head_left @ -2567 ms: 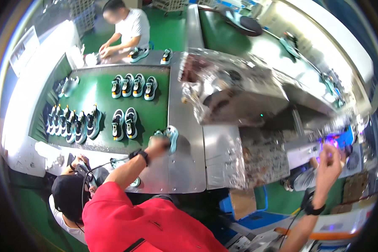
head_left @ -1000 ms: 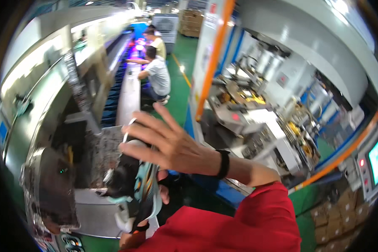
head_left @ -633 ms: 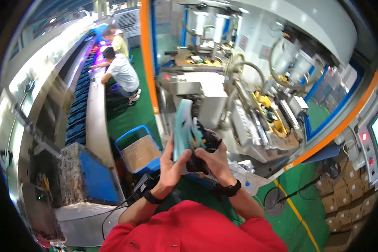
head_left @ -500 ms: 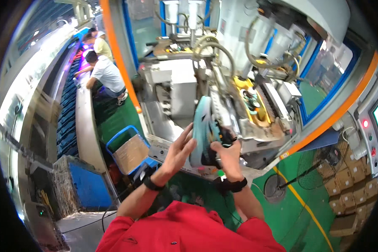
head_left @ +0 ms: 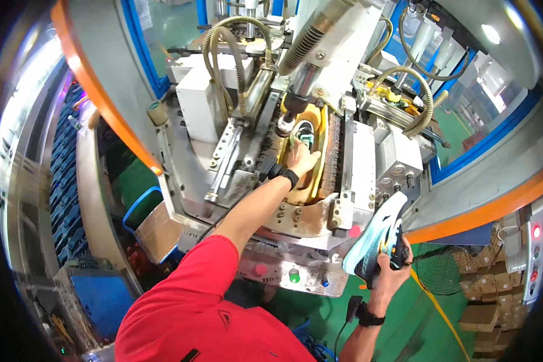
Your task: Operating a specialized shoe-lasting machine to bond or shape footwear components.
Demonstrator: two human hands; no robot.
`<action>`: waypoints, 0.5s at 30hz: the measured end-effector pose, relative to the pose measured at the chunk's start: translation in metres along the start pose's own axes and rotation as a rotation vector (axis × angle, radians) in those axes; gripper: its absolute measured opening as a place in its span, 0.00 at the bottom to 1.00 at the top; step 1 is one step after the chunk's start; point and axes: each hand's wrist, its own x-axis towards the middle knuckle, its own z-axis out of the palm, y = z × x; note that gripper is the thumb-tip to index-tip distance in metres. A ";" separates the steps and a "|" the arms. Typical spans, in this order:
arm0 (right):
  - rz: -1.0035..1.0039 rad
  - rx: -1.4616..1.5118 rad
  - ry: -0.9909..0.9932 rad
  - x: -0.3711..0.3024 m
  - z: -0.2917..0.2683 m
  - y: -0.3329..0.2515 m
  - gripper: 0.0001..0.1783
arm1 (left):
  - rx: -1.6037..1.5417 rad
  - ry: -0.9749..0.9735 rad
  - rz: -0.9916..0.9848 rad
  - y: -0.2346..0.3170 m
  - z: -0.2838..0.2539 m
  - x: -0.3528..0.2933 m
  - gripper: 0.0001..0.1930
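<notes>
My right hand point(head_left: 392, 271) is closed round the opening of a sneaker point(head_left: 374, 238) with a light blue upper, a white sole edge and a black collar. It holds this shoe tilted, toe up, off the front right edge of the machine. My left hand point(head_left: 301, 159) reaches into the machine, its fingers closed on a second sneaker point(head_left: 306, 136) with green and dark parts. That shoe lies in a yellow mould point(head_left: 321, 130) beneath a metal press rod point(head_left: 300, 87). My fingers hide part of it.
A front panel with a green button point(head_left: 294, 276) runs along the machine. Ribbed hoses point(head_left: 226, 36) and another mould station stand around it. An orange-edged frame point(head_left: 96, 90) curves at the left. A cardboard-lined blue cart point(head_left: 157, 232), conveyor point(head_left: 72, 181) and stacked boxes point(head_left: 485, 295) are nearby.
My view has shifted over the machine. Both hands were at the light blue sneaker; now my right hand carries it off to the right, and my left reaches forward to the shoe in the mould.
</notes>
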 end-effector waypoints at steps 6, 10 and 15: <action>-0.120 -0.348 0.002 0.079 0.022 -0.011 0.31 | -0.168 -0.061 -0.167 -0.010 -0.025 0.033 0.31; -0.059 -0.617 -0.262 0.162 0.117 -0.045 0.28 | -0.989 -0.418 -0.427 -0.025 -0.114 -0.020 0.14; -0.044 -0.958 -0.662 0.193 0.268 -0.009 0.29 | -1.139 -0.536 -0.545 -0.051 -0.254 -0.152 0.16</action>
